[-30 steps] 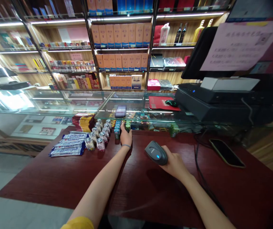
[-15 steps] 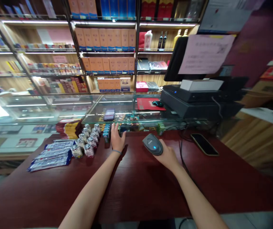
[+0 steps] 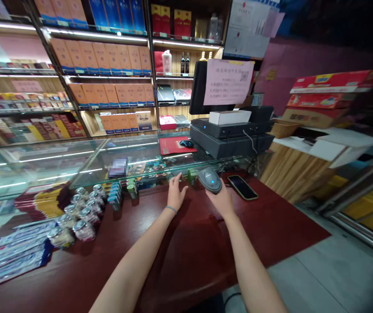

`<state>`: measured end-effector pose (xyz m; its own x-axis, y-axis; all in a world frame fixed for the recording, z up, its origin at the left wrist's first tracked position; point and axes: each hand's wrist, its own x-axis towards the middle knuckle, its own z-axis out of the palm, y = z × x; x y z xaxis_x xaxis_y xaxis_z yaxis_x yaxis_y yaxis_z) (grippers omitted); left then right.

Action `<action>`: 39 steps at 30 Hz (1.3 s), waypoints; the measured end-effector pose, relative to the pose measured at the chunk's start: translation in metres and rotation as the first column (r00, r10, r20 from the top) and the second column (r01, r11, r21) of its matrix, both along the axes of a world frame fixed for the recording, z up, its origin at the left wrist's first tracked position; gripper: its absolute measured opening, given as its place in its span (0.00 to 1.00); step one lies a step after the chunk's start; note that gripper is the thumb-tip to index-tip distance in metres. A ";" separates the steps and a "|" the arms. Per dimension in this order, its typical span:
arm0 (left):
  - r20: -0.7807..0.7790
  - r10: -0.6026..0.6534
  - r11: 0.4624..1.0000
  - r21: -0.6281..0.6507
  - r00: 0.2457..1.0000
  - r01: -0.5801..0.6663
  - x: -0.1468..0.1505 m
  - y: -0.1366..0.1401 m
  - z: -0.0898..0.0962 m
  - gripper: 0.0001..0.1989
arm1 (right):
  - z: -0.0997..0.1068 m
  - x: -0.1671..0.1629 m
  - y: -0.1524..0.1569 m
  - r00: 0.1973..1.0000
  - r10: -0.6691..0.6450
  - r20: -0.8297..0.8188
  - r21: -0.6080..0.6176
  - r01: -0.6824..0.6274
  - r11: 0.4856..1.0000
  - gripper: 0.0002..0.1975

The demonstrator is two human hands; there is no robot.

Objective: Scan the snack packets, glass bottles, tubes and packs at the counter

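My right hand [image 3: 221, 202] is wrapped round a dark grey barcode scanner [image 3: 210, 180], which shows a small blue light and is held above the counter. My left hand [image 3: 176, 193] has its fingers stretched forward and thumb apart, with nothing visible in it. Just beyond its fingertips is a small green item [image 3: 192, 176] by the glass edge, partly blurred. Left of that hand stand a few green tubs [image 3: 132, 189] and a row of blue-green tubs [image 3: 114, 198]. Farther left are two rows of lidded glass jars [image 3: 84, 229].
Blue-white packets [image 3: 20, 250] and maroon-yellow packets [image 3: 48, 202] lie at the left. A phone [image 3: 242, 188] rests right of the scanner. Behind stand a glass display case [image 3: 141, 152], a mouse [image 3: 186, 143], and a monitor with a paper sign [image 3: 228, 82].
The view has turned right. My left hand has moved right, away from the blue-green tubs, toward the small green item. The scanner stays in my right hand, now closer to the phone.
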<state>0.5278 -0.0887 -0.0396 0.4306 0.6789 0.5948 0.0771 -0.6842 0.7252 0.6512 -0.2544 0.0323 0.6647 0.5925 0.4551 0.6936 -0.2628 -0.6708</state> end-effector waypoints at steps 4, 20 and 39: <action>0.008 -0.008 0.997 -0.071 1.000 0.009 0.039 -0.008 0.000 0.35 | -0.001 0.017 -0.007 0.998 -0.029 -0.059 0.076 0.034 0.997 0.19; 0.039 0.008 0.993 -0.119 0.999 -0.003 0.065 -0.003 -0.007 0.16 | -0.005 0.026 -0.008 0.995 -0.053 -0.079 0.130 0.063 0.990 0.17; 0.556 -0.056 0.530 -0.687 0.829 0.497 -0.128 0.005 0.024 0.32 | 0.004 -0.006 0.030 0.933 0.116 0.342 -0.024 -0.115 0.993 0.24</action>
